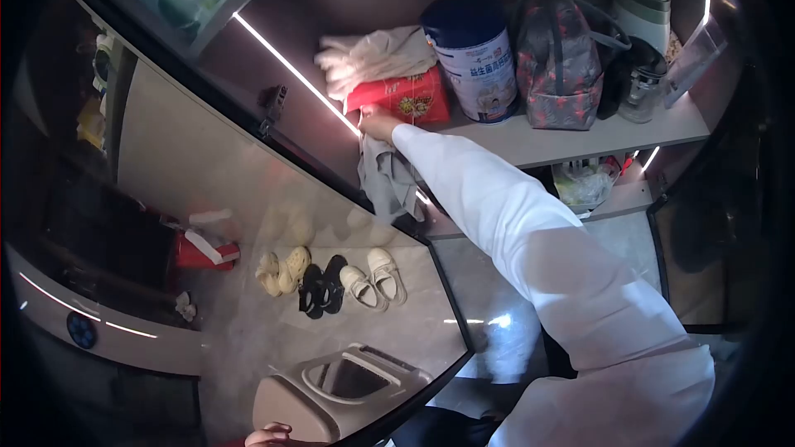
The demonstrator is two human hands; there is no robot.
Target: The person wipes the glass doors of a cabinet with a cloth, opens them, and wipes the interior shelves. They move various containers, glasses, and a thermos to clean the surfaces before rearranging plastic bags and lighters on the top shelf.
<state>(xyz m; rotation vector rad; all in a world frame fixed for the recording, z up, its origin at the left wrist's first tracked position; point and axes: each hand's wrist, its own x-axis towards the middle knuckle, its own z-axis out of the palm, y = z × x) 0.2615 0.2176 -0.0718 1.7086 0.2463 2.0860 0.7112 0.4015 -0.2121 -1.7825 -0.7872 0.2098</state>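
Observation:
My right hand (379, 126), at the end of a white sleeve, is closed on a grey cloth (387, 178) that hangs below it over the shelf's front edge. The hand is right against the lower left of a red package (410, 99). A crumpled beige cloth (373, 60) lies behind and above the package. At the bottom edge, only the curled fingers of my left hand (272, 434) show, beside a beige rounded object (290, 410). What they hold, if anything, is hidden.
On the shelf (530, 142) stand a blue-lidded can (476, 66), a grey patterned bag (561, 66) and a clear jar (642, 93). A plastic bag (584, 182) is underneath. Several shoes (331, 283) and a dark-edged panel (451, 306) are at lower left.

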